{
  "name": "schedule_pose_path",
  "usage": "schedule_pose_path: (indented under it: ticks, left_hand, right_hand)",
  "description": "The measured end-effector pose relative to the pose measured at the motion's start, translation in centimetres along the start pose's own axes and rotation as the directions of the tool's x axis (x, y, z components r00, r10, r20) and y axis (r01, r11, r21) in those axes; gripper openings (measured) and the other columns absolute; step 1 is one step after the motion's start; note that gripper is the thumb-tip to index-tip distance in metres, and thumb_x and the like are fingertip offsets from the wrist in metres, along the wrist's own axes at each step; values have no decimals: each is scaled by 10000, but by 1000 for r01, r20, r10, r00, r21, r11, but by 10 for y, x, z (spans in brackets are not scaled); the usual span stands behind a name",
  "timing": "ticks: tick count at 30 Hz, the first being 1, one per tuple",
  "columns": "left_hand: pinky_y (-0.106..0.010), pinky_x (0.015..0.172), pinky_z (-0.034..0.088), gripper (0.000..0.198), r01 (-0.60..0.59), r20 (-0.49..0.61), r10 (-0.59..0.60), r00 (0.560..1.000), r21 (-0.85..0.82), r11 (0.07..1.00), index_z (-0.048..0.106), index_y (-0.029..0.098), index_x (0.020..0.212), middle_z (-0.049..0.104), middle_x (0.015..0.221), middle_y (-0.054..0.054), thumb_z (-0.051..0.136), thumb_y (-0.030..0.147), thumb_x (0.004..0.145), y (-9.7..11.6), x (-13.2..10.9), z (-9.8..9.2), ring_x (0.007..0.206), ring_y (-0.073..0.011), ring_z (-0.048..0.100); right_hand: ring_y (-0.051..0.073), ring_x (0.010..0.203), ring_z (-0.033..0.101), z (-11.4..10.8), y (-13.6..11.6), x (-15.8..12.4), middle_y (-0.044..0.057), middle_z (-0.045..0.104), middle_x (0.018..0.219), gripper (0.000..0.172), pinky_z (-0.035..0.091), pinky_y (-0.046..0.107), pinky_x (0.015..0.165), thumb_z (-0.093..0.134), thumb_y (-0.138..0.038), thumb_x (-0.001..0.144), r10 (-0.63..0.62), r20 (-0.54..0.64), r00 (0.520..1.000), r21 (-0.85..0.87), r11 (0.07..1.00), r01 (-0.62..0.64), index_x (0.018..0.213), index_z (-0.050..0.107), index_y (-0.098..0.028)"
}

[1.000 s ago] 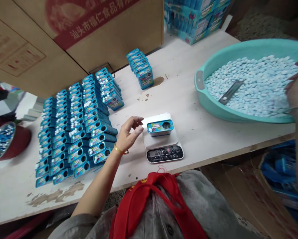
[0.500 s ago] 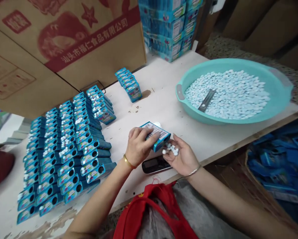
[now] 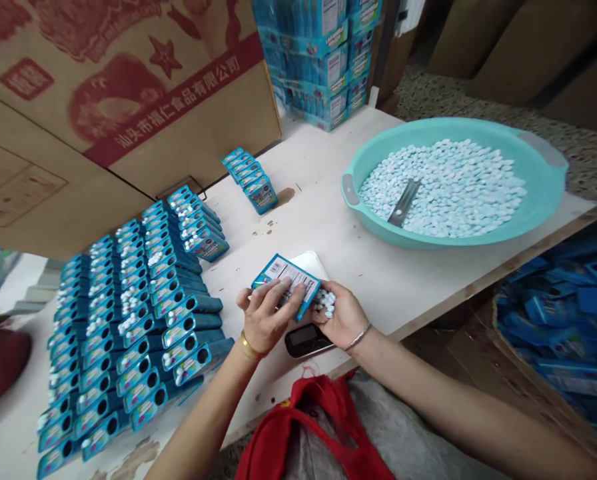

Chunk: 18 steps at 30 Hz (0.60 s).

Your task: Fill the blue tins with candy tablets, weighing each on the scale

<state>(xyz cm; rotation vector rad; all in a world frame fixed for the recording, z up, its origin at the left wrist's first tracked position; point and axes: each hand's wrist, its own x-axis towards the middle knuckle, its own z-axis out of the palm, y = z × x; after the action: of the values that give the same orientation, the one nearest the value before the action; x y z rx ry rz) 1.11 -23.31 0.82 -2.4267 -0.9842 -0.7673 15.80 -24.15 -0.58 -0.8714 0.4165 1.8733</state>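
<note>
My left hand (image 3: 263, 317) grips a blue candy box (image 3: 274, 268) from above, fingers spread over its printed label. The box lies tilted, with its right end close to my right hand (image 3: 347, 315). A small heap of white candies (image 3: 324, 304) rests in that cupped palm, right at the box's end. Whether any candies are passing into the box is hidden. Beneath both hands sits a small white digital scale (image 3: 312, 261) with a dark display (image 3: 306, 339).
Rows of blue boxes (image 3: 143, 327) stand at left, some with candies on top. A shorter row (image 3: 252, 181) is behind. At right, a turquoise basin (image 3: 403, 235) holds candies and a metal scoop (image 3: 404, 202). Cartons (image 3: 178, 120), wrapped stacks (image 3: 323, 67) and a box of blue packs (image 3: 568, 320) surround.
Both hands and the box have shifted left in view, and the box has turned. My right hand has curled in closer, gathering the candies against the box end. More of the scale's white top shows.
</note>
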Motion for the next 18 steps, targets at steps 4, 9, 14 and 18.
schedule_pose_path:
  ticks: [4,9,14,18]
  left_hand:
    - [-338,864,264,223,7,-90,-9,996,-15,1000,660,302,1005,696,930,-12,605,207,811,4,-2,1,910,-158,566]
    - [-339,846,275,199,77,-72,-80,994,-45,996,665,289,992,690,930,-28,578,222,826,6,-6,2,917,-168,560]
    - [-350,846,275,213,92,-101,-98,990,-61,994,658,286,1000,680,948,-42,571,204,824,7,-4,-2,929,-173,554]
    - [-361,840,282,270,120,-64,-127,990,-113,986,640,301,1044,671,964,-44,543,183,822,9,-7,1,946,-184,547]
  right_hand:
    - [65,338,438,1,-2,-2,-21,535,434,196,292,152,271,480,-178,788,8,7,1000,-22,1000,-8,604,537,-139]
    - [61,325,421,2,-5,-5,-22,511,409,231,273,145,261,471,-179,804,16,20,1000,-52,999,-15,585,531,-135]
    - [68,341,447,3,-7,-6,-19,533,426,194,310,146,278,490,-176,792,13,9,1000,-62,998,-12,614,550,-132]
    - [67,347,452,2,-6,-7,-20,552,453,165,335,151,294,501,-187,788,8,8,1000,-59,998,-8,646,563,-130]
